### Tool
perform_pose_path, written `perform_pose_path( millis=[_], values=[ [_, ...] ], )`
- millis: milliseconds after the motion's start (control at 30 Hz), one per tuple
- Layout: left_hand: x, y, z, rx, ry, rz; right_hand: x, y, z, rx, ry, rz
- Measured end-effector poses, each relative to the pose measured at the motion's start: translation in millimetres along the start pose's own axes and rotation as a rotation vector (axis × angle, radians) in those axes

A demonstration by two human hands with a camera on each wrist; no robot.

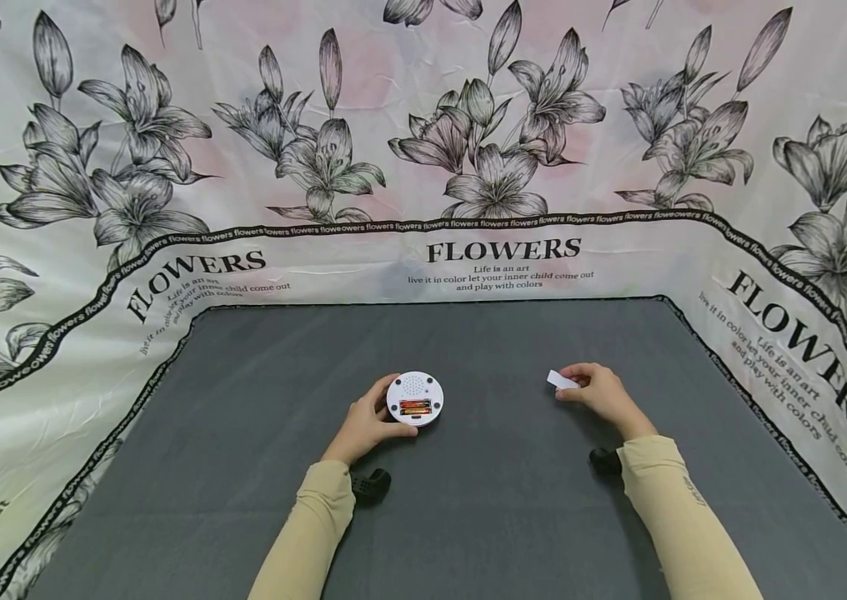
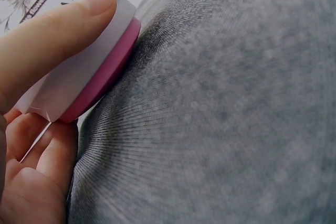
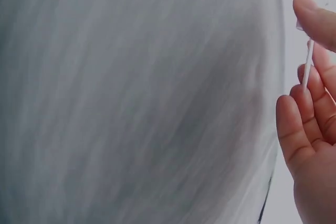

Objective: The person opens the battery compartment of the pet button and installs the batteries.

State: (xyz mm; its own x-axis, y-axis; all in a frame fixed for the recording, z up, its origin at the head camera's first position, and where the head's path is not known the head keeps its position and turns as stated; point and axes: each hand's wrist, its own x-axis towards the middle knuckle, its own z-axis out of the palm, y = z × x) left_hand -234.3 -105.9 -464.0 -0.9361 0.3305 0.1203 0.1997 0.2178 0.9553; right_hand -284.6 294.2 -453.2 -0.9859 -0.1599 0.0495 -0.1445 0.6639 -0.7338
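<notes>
My left hand (image 1: 365, 423) grips a round white device (image 1: 414, 386) by its edge, thumb at the near side and fingers at the far left. Its underside faces up, with speaker holes, several small dark feet and an uncovered battery compartment holding two orange-and-black batteries (image 1: 415, 407). A pink layer (image 2: 105, 74) under the white body shows in the left wrist view, close to the cloth. Off to the right, my right hand (image 1: 603, 397) pinches a small flat white cover (image 1: 562, 380) between thumb and fingers. The right wrist view catches that cover (image 3: 308, 64) almost edge-on.
A dark grey cloth (image 1: 498, 483) spreads under both hands. White fabric printed with lilies and lettering (image 1: 502, 262) borders it at the back and sides. Black wrist straps (image 1: 371, 486) show at both sleeve cuffs.
</notes>
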Motion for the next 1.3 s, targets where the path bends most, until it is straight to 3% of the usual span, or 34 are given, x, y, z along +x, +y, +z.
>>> perform_pose_path(
  millis=[433, 833, 1300],
  values=[
    [0.2, 0.2, 0.0, 0.008, 0.005, -0.008, 6.0, -66.1, 22.4, 0.15, -0.019, -0.124],
    [-0.2, 1.1, -1.0, -0.012, 0.009, -0.009, 16.5, -104.6, 62.6, 0.243, -0.125, -0.226],
    [-0.7, 1.9, -1.0, -0.02, -0.006, 0.007, 15.8, -133.0, 104.3, 0.18, -0.22, -0.309]
  ],
)
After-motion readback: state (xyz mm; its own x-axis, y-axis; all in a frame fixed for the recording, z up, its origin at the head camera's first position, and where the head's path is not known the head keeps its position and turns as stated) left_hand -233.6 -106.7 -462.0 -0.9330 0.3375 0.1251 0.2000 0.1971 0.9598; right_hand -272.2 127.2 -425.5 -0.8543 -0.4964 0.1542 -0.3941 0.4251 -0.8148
